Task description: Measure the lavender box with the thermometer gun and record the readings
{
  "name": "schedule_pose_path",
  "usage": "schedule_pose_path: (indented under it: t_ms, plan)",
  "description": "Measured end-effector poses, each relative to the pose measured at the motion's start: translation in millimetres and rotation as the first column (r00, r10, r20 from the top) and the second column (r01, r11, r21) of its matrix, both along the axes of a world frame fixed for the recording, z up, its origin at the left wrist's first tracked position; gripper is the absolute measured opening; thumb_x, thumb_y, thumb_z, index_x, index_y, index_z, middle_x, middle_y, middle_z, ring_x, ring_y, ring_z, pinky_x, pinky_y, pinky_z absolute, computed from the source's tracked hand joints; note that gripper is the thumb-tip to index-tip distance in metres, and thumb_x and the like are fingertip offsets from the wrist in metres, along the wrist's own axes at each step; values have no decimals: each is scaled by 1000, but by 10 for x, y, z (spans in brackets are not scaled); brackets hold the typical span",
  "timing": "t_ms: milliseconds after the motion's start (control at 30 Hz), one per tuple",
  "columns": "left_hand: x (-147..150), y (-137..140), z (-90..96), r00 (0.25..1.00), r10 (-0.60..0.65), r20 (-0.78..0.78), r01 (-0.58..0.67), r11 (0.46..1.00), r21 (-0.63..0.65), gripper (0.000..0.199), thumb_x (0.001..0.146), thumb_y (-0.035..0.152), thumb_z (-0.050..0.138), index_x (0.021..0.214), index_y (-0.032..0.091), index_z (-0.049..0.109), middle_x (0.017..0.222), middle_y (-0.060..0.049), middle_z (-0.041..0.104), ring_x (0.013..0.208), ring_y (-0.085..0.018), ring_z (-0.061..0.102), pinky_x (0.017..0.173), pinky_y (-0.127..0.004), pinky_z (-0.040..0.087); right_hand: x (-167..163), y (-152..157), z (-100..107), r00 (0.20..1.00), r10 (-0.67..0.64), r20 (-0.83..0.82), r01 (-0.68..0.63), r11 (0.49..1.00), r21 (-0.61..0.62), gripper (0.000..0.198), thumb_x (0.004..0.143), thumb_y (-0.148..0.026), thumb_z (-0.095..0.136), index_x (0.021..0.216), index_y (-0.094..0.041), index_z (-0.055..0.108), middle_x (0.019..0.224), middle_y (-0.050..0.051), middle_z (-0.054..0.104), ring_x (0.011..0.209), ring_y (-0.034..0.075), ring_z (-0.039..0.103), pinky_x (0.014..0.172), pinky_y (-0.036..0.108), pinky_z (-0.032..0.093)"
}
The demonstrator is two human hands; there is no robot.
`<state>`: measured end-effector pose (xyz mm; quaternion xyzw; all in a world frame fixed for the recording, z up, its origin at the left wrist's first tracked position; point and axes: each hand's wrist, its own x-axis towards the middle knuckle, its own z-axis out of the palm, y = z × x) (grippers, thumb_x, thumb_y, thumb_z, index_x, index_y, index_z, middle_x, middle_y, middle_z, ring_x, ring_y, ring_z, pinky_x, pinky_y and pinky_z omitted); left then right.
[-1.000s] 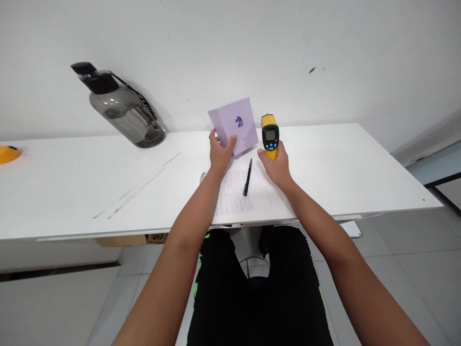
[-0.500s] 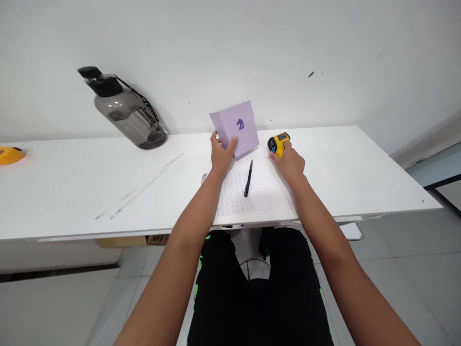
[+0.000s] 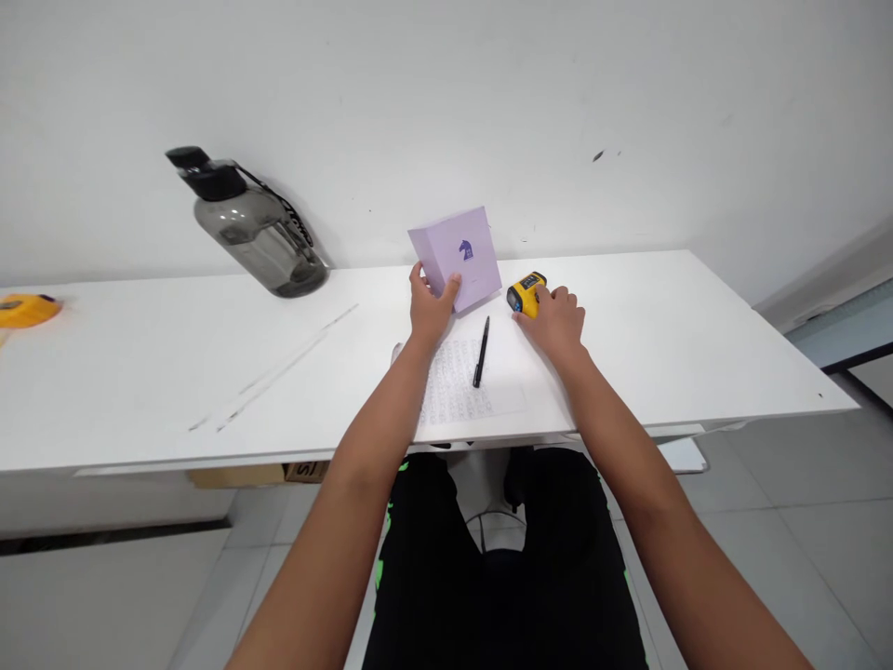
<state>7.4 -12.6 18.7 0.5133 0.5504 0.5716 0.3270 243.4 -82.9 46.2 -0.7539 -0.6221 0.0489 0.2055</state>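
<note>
My left hand (image 3: 431,309) is closed on a folded lilac card (image 3: 474,265), thumb on its front and fingers behind. A dark purple horse head is printed on the card, which is tilted upright above the table. To the right, my right hand (image 3: 558,324) has its thumb and fingers round a yellow and black infrared thermometer (image 3: 527,294), low at the tabletop. Its handle is mostly hidden by the hand. Between my forearms lies a sheet of paper (image 3: 453,395) covered in handwriting, with a black pen (image 3: 481,352) on top. My left forearm hides part of the sheet.
A grey transparent bottle (image 3: 261,237) with a black lid stands at the back left of the white table (image 3: 648,326). Part of a yellow object (image 3: 28,310) shows at the far left. A wall runs behind; a cardboard box (image 3: 237,475) sits below the table.
My right hand has brought the thermometer slightly left and nearer, turning it lower toward the table. My left hand keeps the card almost in place. The view has shifted a little.
</note>
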Motion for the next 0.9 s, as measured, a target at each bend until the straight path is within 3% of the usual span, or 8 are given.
schedule_pose_path:
  t_ms: [100, 167, 300, 400, 567, 700, 800, 900]
  plan:
    - [4, -13, 19, 1000, 1, 13, -1, 1000, 2, 102, 84, 73, 93, 168, 36, 48, 160, -17, 69, 145, -37, 71, 125, -53, 56, -53, -88, 71, 997, 65, 48, -70, 989, 127, 61, 105, -44, 71, 159, -16, 64, 147, 28, 66, 130, 44, 60, 104, 56, 48]
    - [7, -21, 28, 1000, 1, 17, -1, 1000, 2, 103, 83, 70, 94, 168, 36, 48, 162, -17, 68, 146, -38, 70, 127, -54, 55, -110, -165, 128, 979, 180, 98, -195, 965, 177, 48, 110, -35, 60, 154, -18, 70, 138, 26, 72, 123, 41, 63, 101, 51, 47]
    - [4, -28, 27, 1000, -12, 11, 12, 1000, -1, 106, 81, 69, 96, 169, 36, 47, 161, -16, 69, 146, -38, 70, 124, -53, 57, -234, -285, 192, 829, 520, 205, -532, 846, 7, 54, 112, -13, 44, 156, -22, 75, 115, 17, 79, 95, 29, 68, 84, 40, 42]
    - [-1, -29, 25, 1000, -26, -2, 26, 1000, 3, 105, 83, 68, 95, 169, 37, 46, 164, -16, 66, 146, -37, 69, 122, -52, 57, -314, -322, 192, 741, 620, 259, -612, 782, -121, 67, 107, -1, 45, 163, -27, 71, 111, 13, 80, 82, 23, 65, 79, 37, 37]
    - [-5, -37, 35, 996, -67, -54, 68, 998, 16, 113, 77, 61, 101, 170, 35, 42, 168, -18, 62, 150, -38, 66, 123, -53, 56, -447, -369, 207, 639, 691, 338, -664, 717, -210, 54, 106, 1, 49, 144, -21, 81, 114, 16, 81, 92, 25, 71, 83, 38, 40]
    - [-8, -35, 26, 986, -130, -101, 135, 990, 44, 121, 69, 55, 106, 170, 35, 41, 170, -18, 58, 155, -41, 62, 124, -54, 55, -577, -424, 189, 551, 736, 394, -739, 649, -179, 42, 111, -4, 50, 132, -18, 83, 126, 19, 81, 113, 30, 71, 91, 40, 45]
    - [-13, -12, 2, 985, -139, -106, 145, 988, 52, 121, 69, 53, 107, 169, 35, 41, 170, -19, 58, 156, -42, 61, 125, -56, 55, -608, -446, 150, 568, 714, 409, -767, 640, -52, 43, 111, -4, 44, 128, -16, 81, 147, 21, 76, 133, 33, 67, 105, 46, 48]
    - [-15, 13, -22, 985, -141, -104, 148, 987, 62, 122, 68, 52, 108, 168, 35, 41, 170, -20, 58, 156, -42, 61, 127, -58, 54, -525, -453, 141, 696, 642, 320, -700, 706, 107, 44, 110, -4, 38, 127, -14, 78, 131, 21, 81, 127, 34, 69, 118, 53, 45]
